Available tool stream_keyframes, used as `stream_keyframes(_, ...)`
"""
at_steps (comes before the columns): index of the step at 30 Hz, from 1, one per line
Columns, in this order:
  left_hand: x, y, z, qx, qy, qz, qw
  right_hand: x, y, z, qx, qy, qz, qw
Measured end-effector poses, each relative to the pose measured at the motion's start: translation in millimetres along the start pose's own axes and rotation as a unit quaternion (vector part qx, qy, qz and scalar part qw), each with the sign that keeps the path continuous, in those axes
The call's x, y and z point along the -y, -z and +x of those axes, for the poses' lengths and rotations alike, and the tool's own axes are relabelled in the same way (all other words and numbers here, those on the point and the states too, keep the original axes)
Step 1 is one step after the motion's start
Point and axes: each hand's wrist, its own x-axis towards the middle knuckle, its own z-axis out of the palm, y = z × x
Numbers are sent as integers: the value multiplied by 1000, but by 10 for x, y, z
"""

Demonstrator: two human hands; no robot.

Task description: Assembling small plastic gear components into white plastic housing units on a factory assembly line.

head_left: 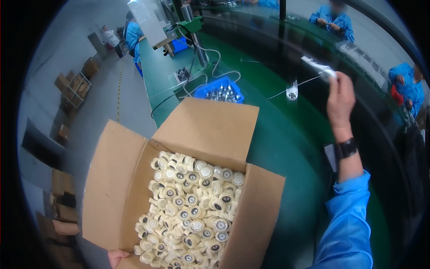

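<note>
Rim: blackened corners, straight edges bowed
Cardboard box (210, 127): flaps brightly lit, inner left wall shaded
Cream gears (192, 210): bright, fairly sharp
Green table (284, 143): dimmer, faint sheen
White piece (316, 66) in right hand (341, 101): glaring, detail washed out
Far co-workers (337, 22): soft, faces blurred

A grey floor (139, 101) is marked with a yellow dashed line (119, 87) and bounded at the far left by a pale wall (74, 29). Near that wall, cardboard boxes (62, 82) are held in a light-framed rack (83, 95). A long green workbench (282, 139) is placed right of the yellow line, and the room is coolly lit.
</note>
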Motion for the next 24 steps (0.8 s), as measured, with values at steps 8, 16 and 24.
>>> stream_keyframes(8, 131, 228, 103, -10, -53, 39, 998, -1055, 1664, 279, -48, -148, -129, 979)
stream_keyframes(16, 320, -76, -68, 2, -163, 5, 987, -2885, 4263, -1444, 80, -72, -497, 861)
stream_keyframes(24, 377, 67, 70, 63, -200, 36, 977, -1695, 5200, -1129, 64, -457, -228, 857)
